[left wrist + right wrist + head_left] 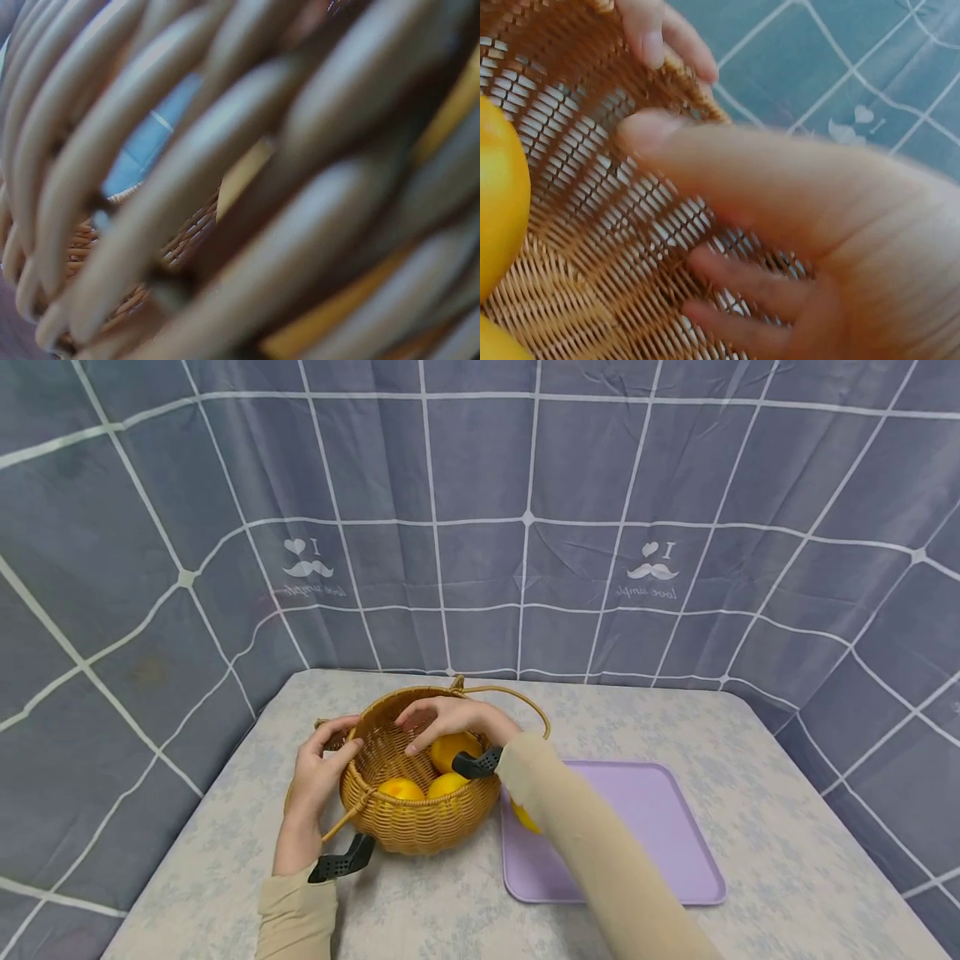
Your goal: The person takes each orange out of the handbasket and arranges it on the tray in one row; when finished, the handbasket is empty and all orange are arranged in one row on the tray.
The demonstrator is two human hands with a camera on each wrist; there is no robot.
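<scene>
A round wicker basket [420,831] stands at the middle left of the table, with three yellow fruits inside: one at the right [452,748] and two near the front wall, a reddish-tinged one [401,788] and another [447,784]. My left hand [315,772] grips its left rim, thumb over the edge in the right wrist view. Over the basket's opening, my right hand [459,717] has its fingers loosely bent, thumb apart, nothing between them. Yellow fruit [501,199] lies to one side of that hand in the right wrist view. Blurred weave [187,180] fills the left wrist view.
A lilac tray [645,810] lies right of the basket, partly under my right forearm. Another yellow fruit [523,817] on it is mostly hidden by the sleeve. The basket's thin handle [528,700] sticks out to the right. A grey checked curtain [480,560] surrounds the table.
</scene>
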